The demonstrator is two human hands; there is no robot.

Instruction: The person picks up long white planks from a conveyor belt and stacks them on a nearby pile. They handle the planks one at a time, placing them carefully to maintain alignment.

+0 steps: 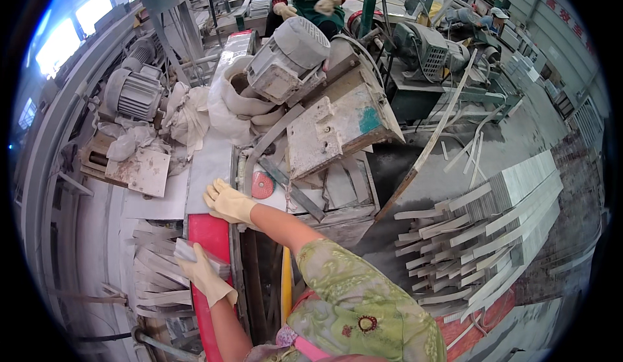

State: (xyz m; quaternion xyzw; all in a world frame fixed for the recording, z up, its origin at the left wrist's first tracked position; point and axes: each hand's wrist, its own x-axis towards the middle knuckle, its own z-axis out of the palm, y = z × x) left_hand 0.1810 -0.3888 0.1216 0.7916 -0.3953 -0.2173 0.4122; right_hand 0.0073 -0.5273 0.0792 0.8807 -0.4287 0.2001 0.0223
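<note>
My left hand (205,275), in a cream rubber glove, grips a small bundle of pale grey strips (188,250) over the red bed edge (211,232). The thumb lies along the top, and part of the bundle is hidden behind the hand. Farther forward, my right hand (230,202), gloved alike, lies with its fingers outstretched on the end of the grey flat bed (206,183). It appears to hold nothing. Just right of it is a round red perforated disc (263,185) beside the machine's metal frame.
A large grey motor (289,54) and a stained metal housing (344,125) stand ahead. Loose strips (156,268) are heaped at left; a big stack of strips (483,222) lies at right. A long wooden pole (428,144) leans at right. A co-worker's gloved hands (328,4) show beyond.
</note>
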